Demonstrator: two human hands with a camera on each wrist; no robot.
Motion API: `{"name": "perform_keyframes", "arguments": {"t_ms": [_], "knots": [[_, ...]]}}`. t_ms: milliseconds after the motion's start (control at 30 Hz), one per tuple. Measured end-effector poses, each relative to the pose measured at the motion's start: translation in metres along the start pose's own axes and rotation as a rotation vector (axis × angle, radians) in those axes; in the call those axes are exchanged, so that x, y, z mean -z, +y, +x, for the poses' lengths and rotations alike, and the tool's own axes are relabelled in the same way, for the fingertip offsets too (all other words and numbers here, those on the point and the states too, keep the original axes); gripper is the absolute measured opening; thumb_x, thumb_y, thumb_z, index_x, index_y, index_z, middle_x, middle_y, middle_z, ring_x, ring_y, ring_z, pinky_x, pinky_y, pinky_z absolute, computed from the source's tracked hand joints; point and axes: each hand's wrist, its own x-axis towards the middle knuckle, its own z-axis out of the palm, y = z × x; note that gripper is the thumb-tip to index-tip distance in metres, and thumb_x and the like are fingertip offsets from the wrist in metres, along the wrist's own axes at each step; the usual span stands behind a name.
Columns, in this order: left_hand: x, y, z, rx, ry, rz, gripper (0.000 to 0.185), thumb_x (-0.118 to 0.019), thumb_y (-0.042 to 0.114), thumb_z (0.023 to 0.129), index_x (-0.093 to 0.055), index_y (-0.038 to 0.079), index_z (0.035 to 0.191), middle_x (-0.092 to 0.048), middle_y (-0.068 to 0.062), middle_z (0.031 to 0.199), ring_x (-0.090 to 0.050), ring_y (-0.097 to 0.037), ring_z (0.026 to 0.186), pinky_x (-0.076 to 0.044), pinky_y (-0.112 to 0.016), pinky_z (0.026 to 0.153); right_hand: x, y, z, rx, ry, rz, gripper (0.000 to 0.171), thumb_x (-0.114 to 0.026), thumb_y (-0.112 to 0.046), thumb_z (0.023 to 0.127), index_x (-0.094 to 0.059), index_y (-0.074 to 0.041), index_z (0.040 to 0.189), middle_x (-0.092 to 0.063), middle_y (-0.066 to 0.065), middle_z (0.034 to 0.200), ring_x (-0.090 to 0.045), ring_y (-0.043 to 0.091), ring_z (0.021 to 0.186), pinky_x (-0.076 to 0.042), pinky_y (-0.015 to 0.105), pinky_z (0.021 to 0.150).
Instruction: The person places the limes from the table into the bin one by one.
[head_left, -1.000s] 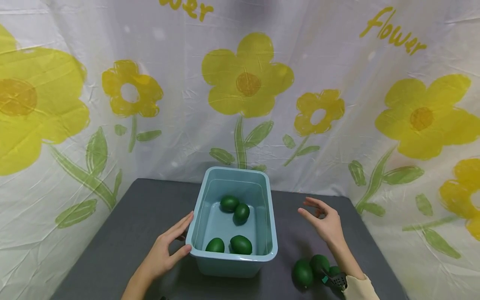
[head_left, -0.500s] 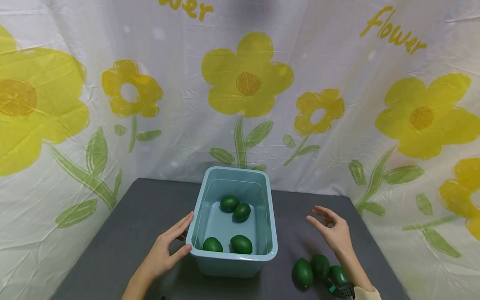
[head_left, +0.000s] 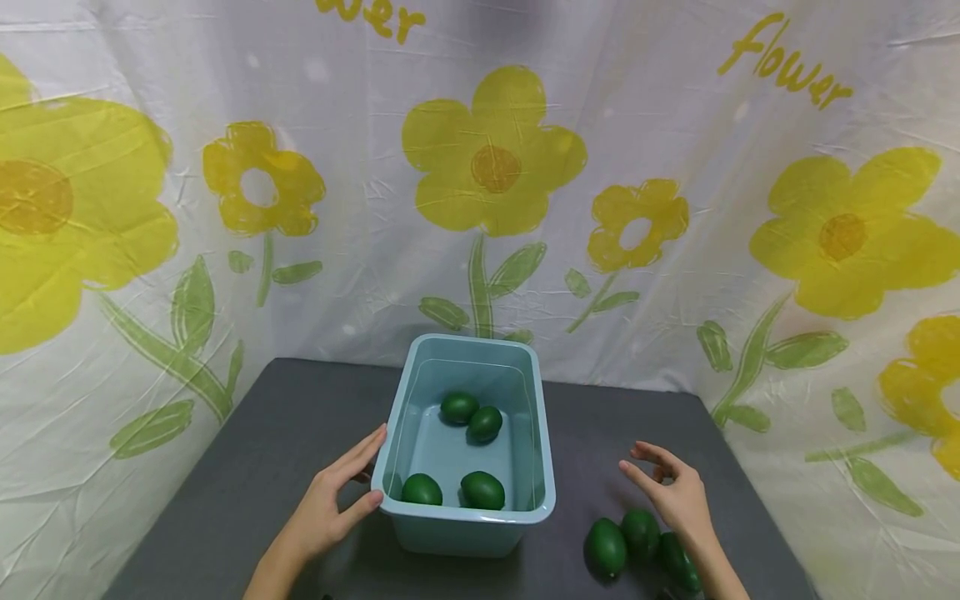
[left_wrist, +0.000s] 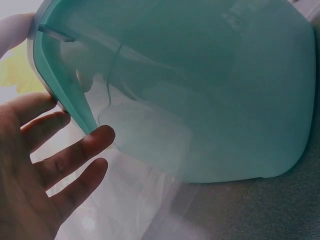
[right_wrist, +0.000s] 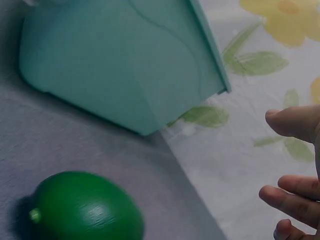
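A white curtain [head_left: 675, 125] printed with yellow flowers hangs behind and to both sides of a dark grey table [head_left: 247, 467]. At the table's middle we see a pale teal bin [head_left: 540, 500], upright, with four green limes inside: two touching near the far end [head_left: 471, 415], and two nearer us, one by the left wall [head_left: 421, 489] and one just right of it [head_left: 482, 489], slightly apart. Our left hand [head_left: 326, 504] rests against the bin's left near corner, fingers straight and a little spread along the wall, thumb lying at the rim; the left wrist view shows the fingers [left_wrist: 75, 155] fanned open beside the bin's wall [left_wrist: 225, 100], gripping nothing. Our right hand [head_left: 675, 492] hangs above the table to the right of the bin, well clear of it, fingers loosely bent and apart, holding nothing. Just under and before it lie three more limes on the table [head_left: 640, 537], bunched together and touching, the rightmost partly hidden by the wrist. In the right wrist view one of these limes [right_wrist: 85, 210] sits on the grey surface near the bin's outer corner [right_wrist: 125, 65], with the fingertips [right_wrist: 290, 195] spread apart and clear of the lime.
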Motion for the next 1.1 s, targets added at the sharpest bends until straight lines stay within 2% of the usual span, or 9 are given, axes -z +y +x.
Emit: {"name": "perform_keyframes", "arguments": {"t_ms": [133,233,333,400,467,633,800,967,1100], "knots": [[0.000,0.002,0.000,0.000,0.004,0.010,0.069,-0.071,0.007,0.094,-0.048,0.005,0.159,-0.048,-0.009,0.164,-0.061,-0.003,0.120,-0.060,-0.030,0.084,-0.006,0.008,-0.007,-0.029,-0.018,-0.016,0.062,-0.080,-0.046,0.094,-0.066,-0.011,0.143,-0.074,0.010,0.133,-0.049,0.013,0.087,-0.039,0.027,0.071],[0.001,0.003,0.001,-0.022,0.013,0.016,0.070,-0.071,0.006,0.093,-0.048,0.004,0.159,-0.049,-0.009,0.164,-0.061,-0.004,0.120,-0.059,-0.029,0.083,-0.013,0.013,-0.012,-0.029,-0.040,-0.030,0.061,-0.082,-0.044,0.093,-0.068,-0.010,0.142,-0.074,0.011,0.132,-0.046,0.016,0.084,-0.035,0.029,0.065],[0.001,0.004,0.001,-0.019,0.013,0.013,0.070,-0.071,0.006,0.093,-0.048,0.004,0.159,-0.049,-0.011,0.163,-0.061,-0.003,0.121,-0.059,-0.027,0.084,-0.020,0.018,-0.018,0.013,-0.071,-0.075,0.061,-0.082,-0.044,0.092,-0.069,-0.008,0.140,-0.075,0.009,0.130,-0.061,0.024,0.101,-0.051,0.035,0.079],[0.001,0.003,0.000,-0.016,0.005,0.016,0.070,-0.071,0.007,0.093,-0.048,0.004,0.159,-0.048,-0.013,0.164,-0.060,-0.002,0.122,-0.058,-0.026,0.085,-0.024,0.021,-0.022,0.047,-0.086,-0.115,0.062,-0.084,-0.045,0.091,-0.070,-0.008,0.139,-0.076,0.007,0.128,-0.064,0.031,0.113,-0.054,0.046,0.091],[0.001,0.003,0.000,-0.017,0.000,0.017,0.070,-0.071,0.007,0.093,-0.048,0.004,0.159,-0.048,-0.015,0.164,-0.060,-0.002,0.122,-0.058,-0.027,0.085,-0.028,0.024,-0.025,0.086,-0.100,-0.172,0.062,-0.085,-0.046,0.088,-0.072,-0.008,0.136,-0.076,0.004,0.125,-0.064,0.034,0.119,-0.052,0.055,0.099],[0.001,0.001,0.000,-0.020,-0.009,0.024,0.070,-0.071,0.006,0.094,-0.047,0.003,0.159,-0.048,-0.018,0.163,-0.061,-0.003,0.121,-0.060,-0.032,0.084,-0.034,0.028,-0.031,0.096,-0.153,-0.268,0.065,-0.090,-0.050,0.080,-0.076,-0.012,0.130,-0.076,-0.003,0.117,-0.055,0.018,0.098,-0.049,0.041,0.085],[0.000,0.000,0.000,-0.016,-0.009,0.023,0.070,-0.071,0.007,0.094,-0.047,0.003,0.159,-0.048,-0.019,0.163,-0.060,-0.002,0.123,-0.061,-0.038,0.084,-0.036,0.030,-0.035,0.092,-0.193,-0.303,0.066,-0.094,-0.052,0.074,-0.078,-0.015,0.126,-0.073,-0.008,0.109,-0.044,0.013,0.085,-0.043,0.029,0.073],[0.000,-0.002,-0.001,-0.014,-0.008,0.021,0.070,-0.071,0.007,0.094,-0.047,0.003,0.160,-0.047,-0.016,0.164,-0.060,-0.001,0.122,-0.061,-0.037,0.084,-0.034,0.031,-0.037,0.133,-0.235,-0.344,0.066,-0.098,-0.050,0.069,-0.079,-0.015,0.122,-0.062,-0.003,0.096,-0.044,0.016,0.084,-0.045,0.032,0.070],[0.000,-0.001,-0.001,-0.015,-0.005,0.016,0.070,-0.071,0.006,0.093,-0.047,0.003,0.159,-0.047,-0.017,0.163,-0.060,-0.002,0.122,-0.061,-0.037,0.083,-0.033,0.029,-0.037,0.174,-0.260,-0.408,0.067,-0.098,-0.055,0.064,-0.081,-0.015,0.116,-0.061,-0.005,0.091,-0.045,0.016,0.085,-0.041,0.036,0.073]]}}
